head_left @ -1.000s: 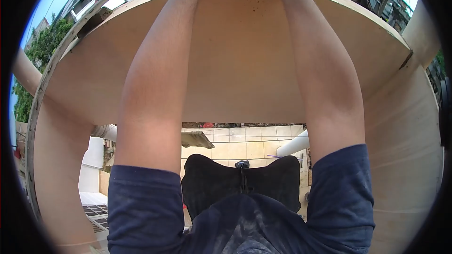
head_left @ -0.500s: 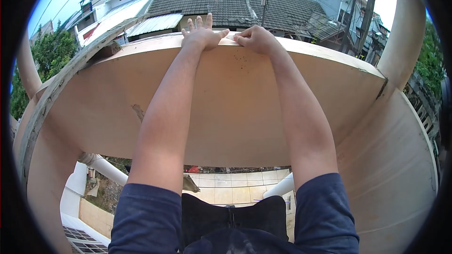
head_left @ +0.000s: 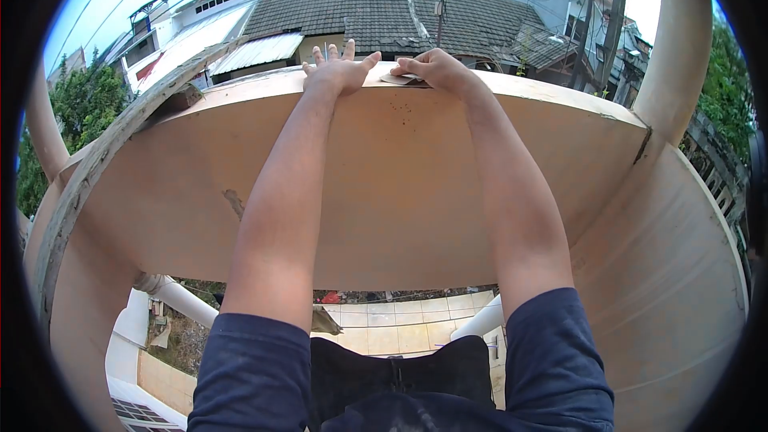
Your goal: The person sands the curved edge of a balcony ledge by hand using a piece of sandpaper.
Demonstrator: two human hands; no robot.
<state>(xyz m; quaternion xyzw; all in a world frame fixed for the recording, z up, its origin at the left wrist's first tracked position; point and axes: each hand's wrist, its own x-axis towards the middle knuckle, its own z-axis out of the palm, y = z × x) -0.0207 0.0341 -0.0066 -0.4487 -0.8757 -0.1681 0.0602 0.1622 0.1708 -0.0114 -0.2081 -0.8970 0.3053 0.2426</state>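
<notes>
Both my arms stretch forward to the top of a peach-painted parapet wall (head_left: 408,184). My left hand (head_left: 338,74) rests on the pale ledge (head_left: 272,84) with its fingers spread and nothing held. Just to its right, my right hand (head_left: 436,70) is closed, thumb and fingers pinched on a thin flat pale piece (head_left: 398,78) that lies on the ledge. Part of this piece is under the hand, and its kind cannot be made out. Small dark specks (head_left: 406,112) mark the wall face below.
A rough concrete edge (head_left: 112,136) curves along the left. A round column (head_left: 676,56) rises at the right. Far below lies a tiled floor (head_left: 392,324) with white pipes (head_left: 182,300). Tiled roofs (head_left: 328,16), utility poles (head_left: 588,24) and wires stand beyond the wall.
More of the flat pale piece shows beneath my right hand, which has shifted slightly. My left hand stays spread on the ledge. The whole view has tilted a little.
</notes>
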